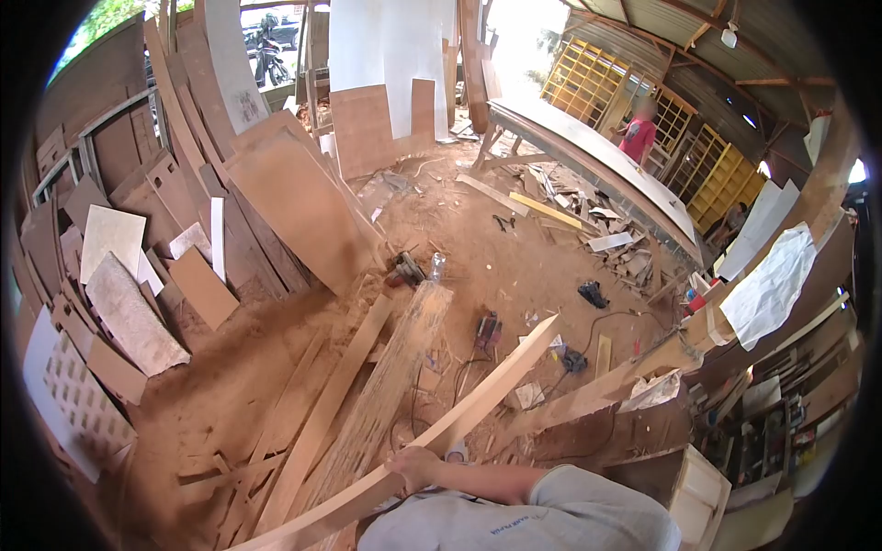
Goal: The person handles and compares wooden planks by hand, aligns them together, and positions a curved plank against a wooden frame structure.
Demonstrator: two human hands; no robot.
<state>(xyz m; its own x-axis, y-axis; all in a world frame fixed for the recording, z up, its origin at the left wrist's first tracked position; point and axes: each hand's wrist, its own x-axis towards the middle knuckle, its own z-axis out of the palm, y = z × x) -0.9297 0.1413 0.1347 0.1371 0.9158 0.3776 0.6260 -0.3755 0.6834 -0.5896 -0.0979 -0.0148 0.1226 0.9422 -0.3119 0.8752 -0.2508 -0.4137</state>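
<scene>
A long pale wooden plank runs diagonally from the bottom edge up towards the middle of the head view. My right hand is closed around it near my body, with the fingers partly hidden behind the wood. My left hand is not in view. Beside the plank lies a thick, rough-faced beam, and left of that a narrower board. At the far end of the beam sit a power tool and a clear plastic bottle.
Wood panels lean along the left side. A red and black tool and a dark cable lie on the dusty floor. A long table stands at the back, with a person in a red shirt behind it. Offcuts are heaped below.
</scene>
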